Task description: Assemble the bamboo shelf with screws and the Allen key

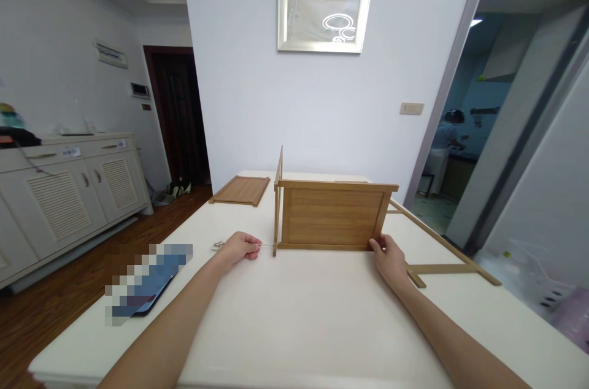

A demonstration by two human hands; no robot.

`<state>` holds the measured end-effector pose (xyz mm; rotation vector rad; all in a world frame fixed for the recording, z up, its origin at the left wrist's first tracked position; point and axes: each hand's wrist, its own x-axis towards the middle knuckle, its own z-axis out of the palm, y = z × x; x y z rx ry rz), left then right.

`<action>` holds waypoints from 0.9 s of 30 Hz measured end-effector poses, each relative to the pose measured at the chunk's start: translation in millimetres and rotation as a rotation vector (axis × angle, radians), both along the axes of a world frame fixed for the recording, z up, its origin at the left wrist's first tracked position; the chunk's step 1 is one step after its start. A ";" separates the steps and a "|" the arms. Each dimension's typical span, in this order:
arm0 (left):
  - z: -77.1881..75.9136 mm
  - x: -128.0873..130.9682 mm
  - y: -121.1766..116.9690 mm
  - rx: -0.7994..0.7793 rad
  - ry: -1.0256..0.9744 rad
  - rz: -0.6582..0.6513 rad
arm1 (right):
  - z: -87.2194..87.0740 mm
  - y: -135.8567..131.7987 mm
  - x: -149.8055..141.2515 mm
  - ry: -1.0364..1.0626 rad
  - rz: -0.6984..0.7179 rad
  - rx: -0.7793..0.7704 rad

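The wooden standing panel (334, 216) is sitting upright on its long edge about mid-table (317, 321), its bottom rail running roughly parallel to the near edge. At its L end the slim side frame (278, 211) is standing nearly square to it, pointing toward the far edge. The panel is looking light & stiff, prob. smooth but not very slippery; the thin side frame is seeming the weaker bit, so twisting it prob. risks straining the joint. Best holds, imo: the thick rails & corners, not the flat middle.

Your L hand (239, 248) is pinching a thin rod (265, 245) b/w thumb & fingers, its tip reaching the side frame low down; can't tell if it's seated in a hole. Your R hand (389, 257) is nearly closed, thumb & fingers gripping the panel's lower R corner.

Small metal parts (217, 246) are lying just beside your L hand, toward the L edge. A flat panel (242, 190) is resting by the far L corner, & wooden strips (444, 269) are lying along the R edge.
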<state>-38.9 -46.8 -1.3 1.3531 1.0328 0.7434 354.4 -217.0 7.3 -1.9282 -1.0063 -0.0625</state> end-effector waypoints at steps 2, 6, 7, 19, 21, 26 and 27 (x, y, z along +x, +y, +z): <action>1.9 1.6 -0.8 0.023 -0.039 -0.014 | 0.1 -0.6 1.6 0.003 -0.014 -0.007; 2.7 5.1 -1.0 0.102 -0.129 -0.019 | 0.8 -1.5 3.6 0.016 -0.045 -0.036; 1.7 5.7 -0.8 0.113 -0.135 -0.017 | 1.0 -1.5 3.8 0.018 -0.051 -0.042; 0.6 6.3 -2.6 -0.107 -0.369 0.058 | 0.0 0.0 4.9 0.011 -0.058 -0.053; 2.0 6.2 -3.9 -0.122 -0.355 0.052 | -0.3 0.3 4.9 0.013 -0.063 -0.054; 0.6 8.0 -5.5 -0.135 -0.302 0.054 | -0.6 0.4 3.1 0.012 -0.076 -0.065; -0.2 8.8 -5.7 -0.134 -0.294 0.057 | -0.8 0.2 2.3 0.012 -0.081 -0.068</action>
